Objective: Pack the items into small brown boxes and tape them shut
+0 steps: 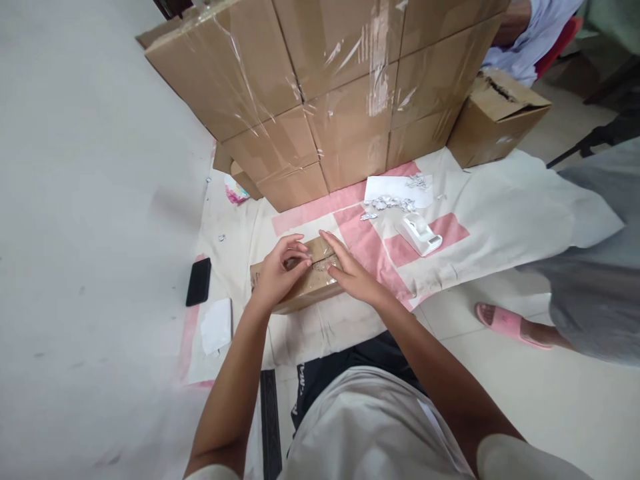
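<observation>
A small brown cardboard box (305, 293) lies on the cloth in front of me, with clear, shiny tape across part of its top. My left hand (284, 270) is over the left part of the box, fingers curled and the thumb tip brought to a fingertip; anything pinched there is too small to make out. On the right part of the box rests my right hand (353, 272), its fingers stretched out and its thumb apart near the seam. A white tape dispenser (420, 235) stands to the right, apart from both hands.
Large taped cardboard boxes (350, 107) form a wall at the back. Crumpled silvery pieces (393, 203) lie on and beside white paper (373, 189). A black phone (199, 282) and a white packet (217, 326) lie left. Another person's pink-slippered foot (507, 321) is at right.
</observation>
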A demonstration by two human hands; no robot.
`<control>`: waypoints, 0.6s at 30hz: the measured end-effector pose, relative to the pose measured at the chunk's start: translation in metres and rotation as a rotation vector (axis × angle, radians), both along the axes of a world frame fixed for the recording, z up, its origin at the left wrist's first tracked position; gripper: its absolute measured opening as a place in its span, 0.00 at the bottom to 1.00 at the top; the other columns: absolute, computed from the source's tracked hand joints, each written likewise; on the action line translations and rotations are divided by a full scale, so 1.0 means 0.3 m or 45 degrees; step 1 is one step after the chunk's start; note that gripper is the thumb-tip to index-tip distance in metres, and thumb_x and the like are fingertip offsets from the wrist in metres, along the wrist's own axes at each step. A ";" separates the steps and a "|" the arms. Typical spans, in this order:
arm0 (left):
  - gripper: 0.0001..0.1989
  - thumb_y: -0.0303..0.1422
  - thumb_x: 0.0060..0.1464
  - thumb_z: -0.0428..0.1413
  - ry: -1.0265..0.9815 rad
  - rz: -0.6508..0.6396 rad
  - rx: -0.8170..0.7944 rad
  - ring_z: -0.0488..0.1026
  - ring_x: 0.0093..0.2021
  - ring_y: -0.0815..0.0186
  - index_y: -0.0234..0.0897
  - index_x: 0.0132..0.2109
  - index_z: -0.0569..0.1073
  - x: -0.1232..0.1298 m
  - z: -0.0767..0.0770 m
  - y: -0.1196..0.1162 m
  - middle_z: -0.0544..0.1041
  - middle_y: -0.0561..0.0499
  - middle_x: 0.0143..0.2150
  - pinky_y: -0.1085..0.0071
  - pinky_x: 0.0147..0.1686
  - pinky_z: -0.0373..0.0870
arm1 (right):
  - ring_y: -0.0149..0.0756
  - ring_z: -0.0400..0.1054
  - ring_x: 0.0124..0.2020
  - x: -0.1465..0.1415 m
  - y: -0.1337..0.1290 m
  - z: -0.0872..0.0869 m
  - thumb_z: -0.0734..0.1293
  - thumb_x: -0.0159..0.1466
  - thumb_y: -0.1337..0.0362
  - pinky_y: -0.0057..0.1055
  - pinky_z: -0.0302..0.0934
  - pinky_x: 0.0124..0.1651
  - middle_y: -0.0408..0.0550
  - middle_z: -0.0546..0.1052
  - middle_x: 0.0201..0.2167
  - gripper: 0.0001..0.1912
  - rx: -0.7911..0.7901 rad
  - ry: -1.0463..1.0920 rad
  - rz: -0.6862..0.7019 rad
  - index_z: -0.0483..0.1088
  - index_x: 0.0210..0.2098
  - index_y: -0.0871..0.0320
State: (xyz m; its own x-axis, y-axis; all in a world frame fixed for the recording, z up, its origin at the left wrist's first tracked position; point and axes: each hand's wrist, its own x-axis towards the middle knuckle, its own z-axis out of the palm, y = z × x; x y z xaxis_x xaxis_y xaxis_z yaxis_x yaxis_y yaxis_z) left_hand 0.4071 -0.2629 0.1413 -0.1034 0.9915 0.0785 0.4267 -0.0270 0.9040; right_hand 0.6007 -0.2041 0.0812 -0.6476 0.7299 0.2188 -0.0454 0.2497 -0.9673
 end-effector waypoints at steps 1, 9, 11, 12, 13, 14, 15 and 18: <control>0.23 0.35 0.56 0.62 0.032 -0.004 0.010 0.77 0.45 0.66 0.44 0.57 0.67 -0.002 -0.007 -0.001 0.74 0.50 0.48 0.64 0.52 0.72 | 0.40 0.36 0.78 -0.001 0.001 -0.002 0.60 0.68 0.65 0.50 0.32 0.78 0.43 0.48 0.77 0.39 -0.005 0.000 -0.002 0.45 0.76 0.46; 0.27 0.37 0.58 0.61 0.609 0.024 0.030 0.70 0.56 0.55 0.48 0.63 0.66 -0.018 -0.019 -0.004 0.76 0.48 0.54 0.54 0.59 0.63 | 0.39 0.35 0.78 0.001 -0.001 -0.002 0.60 0.67 0.66 0.50 0.31 0.78 0.43 0.47 0.77 0.39 -0.042 0.003 -0.005 0.45 0.76 0.47; 0.28 0.38 0.59 0.60 0.691 0.047 -0.005 0.68 0.58 0.52 0.49 0.65 0.65 -0.020 -0.020 -0.005 0.76 0.47 0.57 0.50 0.60 0.59 | 0.39 0.35 0.78 0.002 -0.003 0.005 0.60 0.67 0.66 0.50 0.31 0.78 0.45 0.47 0.77 0.39 -0.059 -0.013 -0.006 0.45 0.76 0.48; 0.28 0.39 0.59 0.60 0.711 0.061 -0.019 0.68 0.60 0.51 0.50 0.66 0.65 -0.021 -0.022 -0.004 0.75 0.46 0.59 0.49 0.61 0.58 | 0.39 0.35 0.78 0.002 -0.004 0.008 0.60 0.67 0.66 0.50 0.30 0.78 0.45 0.46 0.78 0.39 -0.068 -0.016 -0.006 0.45 0.76 0.48; 0.28 0.40 0.60 0.59 0.724 0.075 -0.029 0.67 0.61 0.50 0.50 0.66 0.65 -0.022 -0.025 -0.002 0.74 0.46 0.61 0.48 0.62 0.56 | 0.39 0.35 0.78 0.003 -0.005 0.011 0.60 0.67 0.65 0.49 0.30 0.78 0.44 0.46 0.78 0.39 -0.076 -0.016 -0.005 0.45 0.76 0.48; 0.27 0.41 0.60 0.58 0.727 0.083 -0.044 0.67 0.62 0.50 0.50 0.65 0.66 -0.021 -0.030 0.001 0.73 0.45 0.63 0.46 0.62 0.55 | 0.39 0.36 0.78 0.003 -0.005 0.014 0.60 0.68 0.65 0.49 0.30 0.78 0.44 0.46 0.78 0.39 -0.084 -0.016 -0.005 0.46 0.75 0.47; 0.25 0.42 0.61 0.57 0.722 0.085 -0.064 0.68 0.62 0.49 0.50 0.64 0.67 -0.020 -0.035 0.006 0.73 0.45 0.64 0.45 0.63 0.54 | 0.38 0.36 0.78 0.004 -0.005 0.016 0.61 0.68 0.65 0.49 0.30 0.78 0.44 0.46 0.78 0.39 -0.088 -0.018 -0.004 0.46 0.75 0.47; 0.22 0.45 0.63 0.54 0.679 0.069 -0.113 0.72 0.59 0.51 0.49 0.61 0.71 -0.013 -0.047 0.024 0.76 0.45 0.61 0.44 0.64 0.52 | 0.38 0.36 0.78 0.006 -0.005 0.019 0.61 0.67 0.65 0.48 0.31 0.78 0.44 0.47 0.77 0.40 -0.078 -0.033 -0.005 0.45 0.75 0.47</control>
